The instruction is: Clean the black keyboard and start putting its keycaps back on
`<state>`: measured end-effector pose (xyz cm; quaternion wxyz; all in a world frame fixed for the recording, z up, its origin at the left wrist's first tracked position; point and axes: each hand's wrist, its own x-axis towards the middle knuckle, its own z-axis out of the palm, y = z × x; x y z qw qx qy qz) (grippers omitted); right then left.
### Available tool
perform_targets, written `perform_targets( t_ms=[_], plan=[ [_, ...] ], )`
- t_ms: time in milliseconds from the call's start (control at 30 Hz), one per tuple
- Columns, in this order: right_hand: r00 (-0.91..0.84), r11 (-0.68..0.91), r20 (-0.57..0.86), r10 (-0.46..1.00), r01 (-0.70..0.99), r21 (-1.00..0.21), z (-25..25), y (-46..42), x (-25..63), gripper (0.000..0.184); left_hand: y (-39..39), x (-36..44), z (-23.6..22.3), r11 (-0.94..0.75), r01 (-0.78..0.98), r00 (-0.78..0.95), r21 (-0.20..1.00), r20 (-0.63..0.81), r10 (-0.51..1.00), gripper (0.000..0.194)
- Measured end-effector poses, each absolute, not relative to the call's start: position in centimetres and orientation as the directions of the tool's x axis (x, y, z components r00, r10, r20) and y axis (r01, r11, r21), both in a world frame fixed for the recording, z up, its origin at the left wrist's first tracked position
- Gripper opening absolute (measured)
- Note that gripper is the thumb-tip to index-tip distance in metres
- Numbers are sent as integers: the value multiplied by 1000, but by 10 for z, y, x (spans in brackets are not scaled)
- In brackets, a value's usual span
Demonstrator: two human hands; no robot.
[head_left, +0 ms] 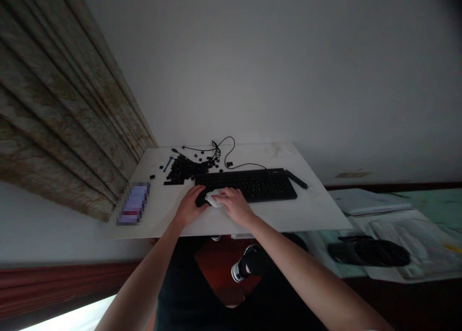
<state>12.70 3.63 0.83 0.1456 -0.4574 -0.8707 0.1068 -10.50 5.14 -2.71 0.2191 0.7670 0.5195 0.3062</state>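
Left hand [188, 207] curled around a black object [200, 199]; right hand [234, 206] pressing a white cloth [215, 199] against it, fingers together, both at the near left corner of the black keyboard [249, 186]; loose black keycaps [184, 170] heaped left of the keyboard; black cable [225, 150] behind it

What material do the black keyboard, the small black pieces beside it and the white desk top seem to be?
The keyboard looks like matte black plastic, with little shine. The loose pieces, probably keycaps, look like the same plastic. The white desk top seems smooth laminate or painted board, with a faint sheen.
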Motion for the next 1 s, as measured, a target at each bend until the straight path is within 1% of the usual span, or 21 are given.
perform_targets(
  t_ms=[100, 167, 300, 467, 600, 700, 800, 900, 1000],
  plan=[
    [-587, 594, 123, 800, 746, -301, 12, 37, 93, 48, 51, -109, -27, -374, 661, 297, 650, 231, 926, 61],
    [-593, 596, 107, 798, 750, -287, 13, 39, 95, 44, 52, -110, -27, -377, 661, 301, 648, 232, 925, 61],
    [-530, 531, 84, 844, 804, -268, 10, 42, 152, 43, 52, -111, -30, -359, 664, 280, 656, 226, 933, 61],
    [-440, 449, 89, 894, 871, -201, 3, 32, 252, 53, 52, -109, -32, -349, 667, 263, 659, 230, 937, 61],
    [-379, 394, 114, 918, 905, -163, 2, 26, 284, 59, 51, -104, -29, -361, 670, 258, 649, 253, 933, 61],
    [-367, 392, 153, 918, 900, -190, 1, 27, 260, 60, 50, -102, -27, -360, 679, 256, 639, 254, 933, 61],
    [-412, 447, 179, 893, 858, -252, -1, 31, 206, 60, 49, -102, -27, -364, 689, 258, 627, 256, 931, 61],
    [-471, 499, 167, 866, 819, -283, -3, 36, 154, 56, 50, -105, -28, -369, 684, 267, 630, 254, 929, 61],
    [-527, 545, 145, 837, 786, -292, -3, 40, 137, 52, 51, -108, -29, -367, 665, 282, 650, 237, 930, 59]
  ],
)
